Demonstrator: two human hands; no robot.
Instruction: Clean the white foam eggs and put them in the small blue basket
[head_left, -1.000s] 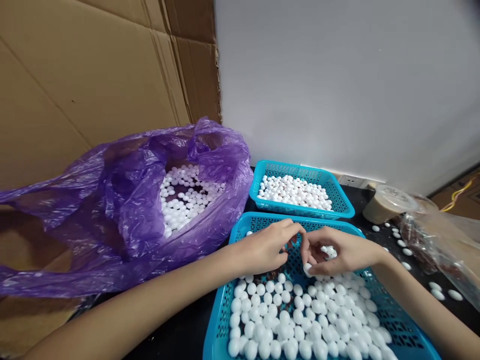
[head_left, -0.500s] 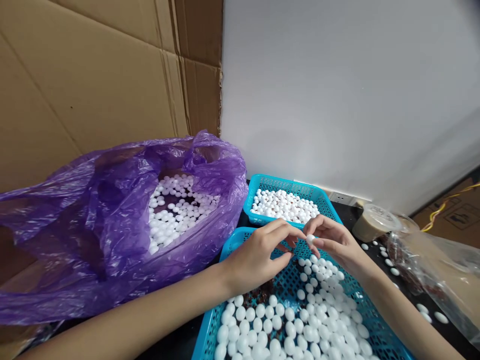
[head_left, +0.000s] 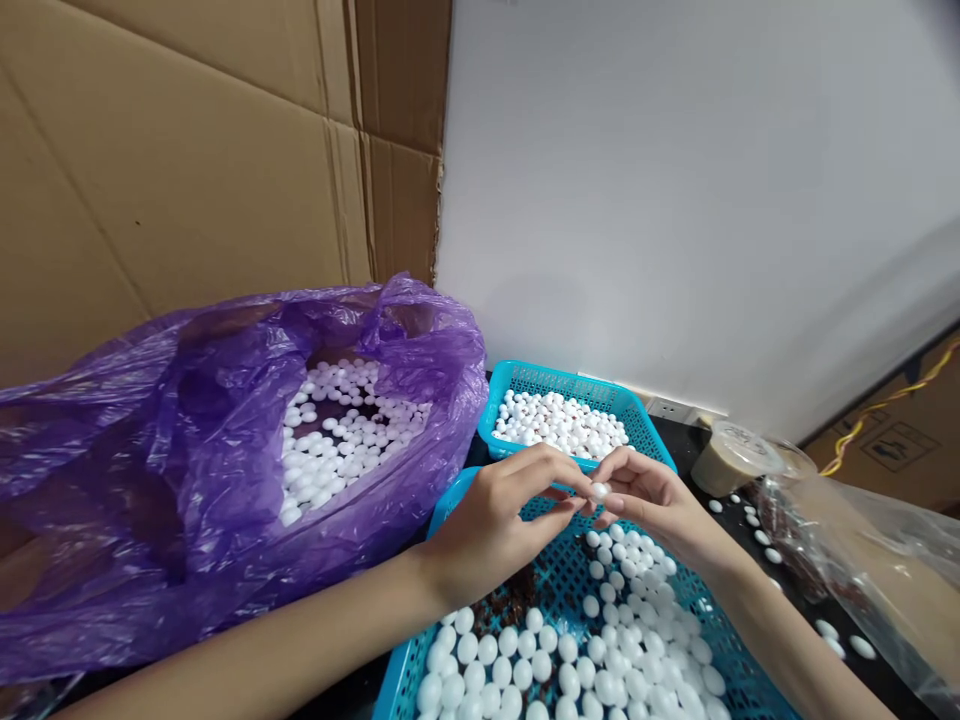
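Both hands meet above the far part of a blue basket (head_left: 401, 660) that holds many white oval pieces and some dark brown crumbs. Between the thumb and fingers of my right hand (head_left: 649, 497) is one small white piece (head_left: 600, 491). The fingertips of my left hand (head_left: 517, 505) touch or nearly touch that piece from the left; its thumb is stretched below, and whether it grips anything is unclear. Behind the hands stands a second blue basket (head_left: 645, 425), filled with smaller-looking white pieces.
An open purple plastic bag (head_left: 232, 500) with white pieces inside lies at the left, before a cardboard sheet (head_left: 187, 150). On the right are a lidded tub (head_left: 724, 460), a clear plastic bag (head_left: 892, 540) and loose white pieces. A grey wall rises behind.
The whole view has shifted slightly, with things lower and further left. My left fingertips have come closer to the white piece, which my right hand still holds.
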